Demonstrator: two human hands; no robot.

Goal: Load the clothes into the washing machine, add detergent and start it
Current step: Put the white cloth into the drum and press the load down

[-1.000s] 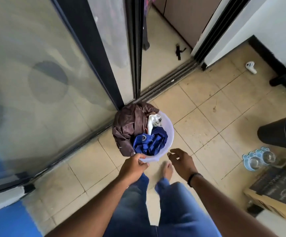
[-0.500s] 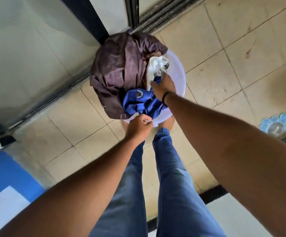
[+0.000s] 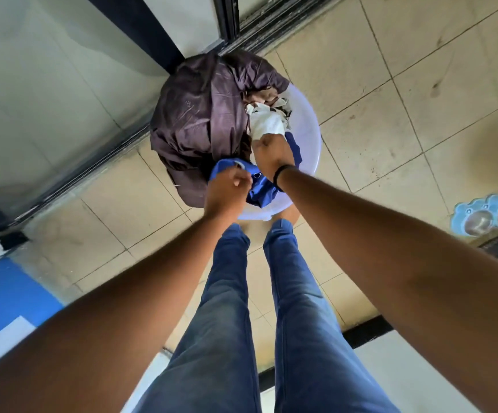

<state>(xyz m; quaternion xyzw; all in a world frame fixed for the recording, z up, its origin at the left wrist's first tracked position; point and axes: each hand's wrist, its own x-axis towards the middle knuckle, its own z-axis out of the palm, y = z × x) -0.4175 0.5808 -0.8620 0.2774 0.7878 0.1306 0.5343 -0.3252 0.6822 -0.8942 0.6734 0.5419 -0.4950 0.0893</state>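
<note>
Lavender plastic basin [image 3: 310,138] on floor at 12 o'clock from feet, piled with clothes. Left hand [image 3: 227,192], off the rim now, pinches blue garment [image 3: 259,189]; right hand [image 3: 271,156] grips white cloth [image 3: 264,123]. Unloading begins; washer unseen.

One head cam, wide-angle, looks steeply down from above. Basin [image 3: 310,138] on tiled floor [image 3: 405,93] sits at 12 o'clock, near the feet; both forearms run in from 6 o'clock, close to the lens.
</note>
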